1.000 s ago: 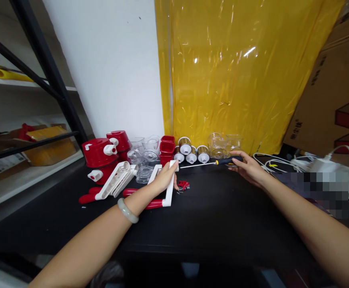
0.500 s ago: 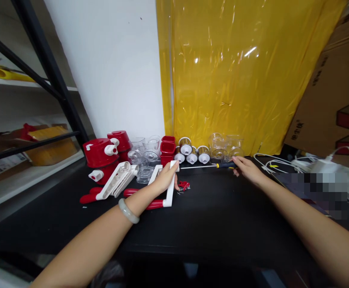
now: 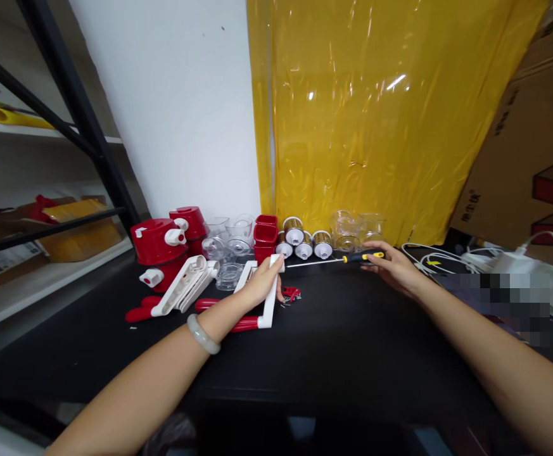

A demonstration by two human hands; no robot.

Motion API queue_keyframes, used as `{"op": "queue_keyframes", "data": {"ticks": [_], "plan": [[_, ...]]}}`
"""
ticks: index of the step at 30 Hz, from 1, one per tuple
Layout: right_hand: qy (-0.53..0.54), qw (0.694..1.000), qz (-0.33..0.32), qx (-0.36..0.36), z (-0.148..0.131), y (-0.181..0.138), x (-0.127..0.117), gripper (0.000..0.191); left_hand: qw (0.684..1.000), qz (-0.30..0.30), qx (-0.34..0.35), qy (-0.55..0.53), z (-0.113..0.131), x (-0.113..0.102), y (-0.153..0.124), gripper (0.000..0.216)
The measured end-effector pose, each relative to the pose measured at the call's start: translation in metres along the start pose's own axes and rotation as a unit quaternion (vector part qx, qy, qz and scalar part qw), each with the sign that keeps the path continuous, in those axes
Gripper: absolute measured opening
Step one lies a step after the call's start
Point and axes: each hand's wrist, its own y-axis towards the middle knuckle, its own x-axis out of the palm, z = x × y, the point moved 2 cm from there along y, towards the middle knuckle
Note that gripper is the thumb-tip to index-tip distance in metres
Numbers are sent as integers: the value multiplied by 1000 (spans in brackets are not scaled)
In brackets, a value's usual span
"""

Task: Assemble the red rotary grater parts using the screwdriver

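My left hand (image 3: pixel 260 285) rests closed on a white crank arm with a red handle (image 3: pixel 267 306) lying on the black table (image 3: pixel 343 342). A jade bangle sits on that wrist. My right hand (image 3: pixel 390 267) grips the black-and-yellow handle of a screwdriver (image 3: pixel 336 259), whose shaft points left toward my left hand. Small red parts and screws (image 3: pixel 290 294) lie just right of my left hand.
Red housings (image 3: pixel 159 244), white crank arms (image 3: pixel 185 284), clear cups (image 3: pixel 231 244), red boxes (image 3: pixel 265 235), metal drums (image 3: pixel 305 244) and clear hoppers (image 3: pixel 356 229) line the back. White cables (image 3: pixel 447 259) lie right. Yellow plastic sheet behind; shelving left; cardboard boxes right.
My right hand shifted slightly on the screwdriver handle, turning it so the yellow end shows at the right. My left hand stayed on the crank arm.
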Motion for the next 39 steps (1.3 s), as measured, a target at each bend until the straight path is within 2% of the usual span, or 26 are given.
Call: {"op": "queue_keyframes", "data": {"ticks": [6, 8, 14, 26, 32, 39], "plan": [[-14, 1000, -8, 4, 0, 0, 1, 44, 1000, -9, -1, -22, -12, -1, 7, 51], [-44, 999, -6, 9, 3, 2, 0, 42, 1000, -9, -1, -24, -15, -2, 9, 53], [-167, 986, -10, -17, 9, 6, -4, 51, 1000, 2, -3, -9, -12, -3, 9, 52], [-18, 999, 27, 1, 6, 5, 0, 40, 1000, 1, -2, -13, -8, -3, 7, 52], [32, 999, 6, 6, 5, 2, -2, 42, 1000, -7, 1, -18, -15, -3, 11, 52], [72, 997, -11, 23, -8, -5, 1, 41, 1000, -14, -1, -22, -18, -2, 12, 47]]}}
